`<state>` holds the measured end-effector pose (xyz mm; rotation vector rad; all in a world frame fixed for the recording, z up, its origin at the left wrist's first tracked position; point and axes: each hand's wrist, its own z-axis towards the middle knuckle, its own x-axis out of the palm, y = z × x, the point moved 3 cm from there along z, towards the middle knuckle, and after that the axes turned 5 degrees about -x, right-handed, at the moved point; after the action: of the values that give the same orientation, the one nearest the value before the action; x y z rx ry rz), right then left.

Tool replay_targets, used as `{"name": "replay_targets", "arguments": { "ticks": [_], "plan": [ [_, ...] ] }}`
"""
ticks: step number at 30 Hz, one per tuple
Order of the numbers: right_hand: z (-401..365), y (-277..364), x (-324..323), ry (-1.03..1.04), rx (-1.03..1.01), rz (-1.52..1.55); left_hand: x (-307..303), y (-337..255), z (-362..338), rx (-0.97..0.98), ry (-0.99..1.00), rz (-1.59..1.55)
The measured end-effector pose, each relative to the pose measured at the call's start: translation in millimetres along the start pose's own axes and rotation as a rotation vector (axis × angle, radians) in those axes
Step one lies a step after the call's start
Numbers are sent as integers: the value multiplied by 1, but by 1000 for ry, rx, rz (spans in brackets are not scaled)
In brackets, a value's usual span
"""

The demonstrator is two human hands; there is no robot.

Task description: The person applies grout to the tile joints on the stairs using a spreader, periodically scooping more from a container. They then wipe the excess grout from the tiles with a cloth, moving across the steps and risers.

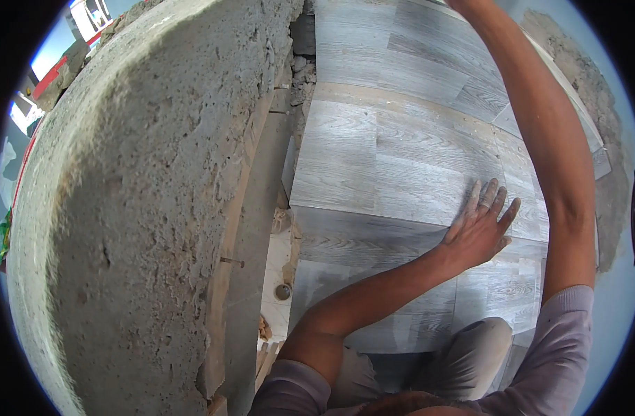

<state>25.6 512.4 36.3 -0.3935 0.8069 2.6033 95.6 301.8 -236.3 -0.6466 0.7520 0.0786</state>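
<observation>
My left hand (481, 223) lies on a step faced with grey wood-look tiles (335, 156), near the front edge of the tread. Its fingers are stretched and spread, pale dust coats them, and a ring shows on one. Nothing is held in it. My right arm (550, 132) reaches up and forward along the right side of the stairs. The right hand lies past the top edge of the picture, so its fingers and anything it touches are hidden.
A rough concrete wall (144, 194) fills the left side, with nails (233, 261) sticking out beside it. A gap with rubble (302, 73) runs along the stairs' left edge. Lower tiled steps (393, 305) and my knee (480, 353) are below; unfinished plaster (581, 69) borders the right.
</observation>
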Motion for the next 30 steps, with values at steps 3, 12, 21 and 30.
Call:
{"name": "replay_targets", "arguments": {
  "ticks": [3, 12, 21, 30],
  "plan": [
    [-19, 4, 10, 11, -144, -296, 0, 0, 1, -2, 7, 0],
    [-19, -3, 46, -99, -207, -329, -2, -1, 0, 4, -13, -18],
    [-3, -27, 15, 120, 102, -69, 0, 1, 1, 6, -10, -19],
    [6, -31, 22, 113, -67, -431, 2, 1, 0, 15, -33, -4]
  ]
}}
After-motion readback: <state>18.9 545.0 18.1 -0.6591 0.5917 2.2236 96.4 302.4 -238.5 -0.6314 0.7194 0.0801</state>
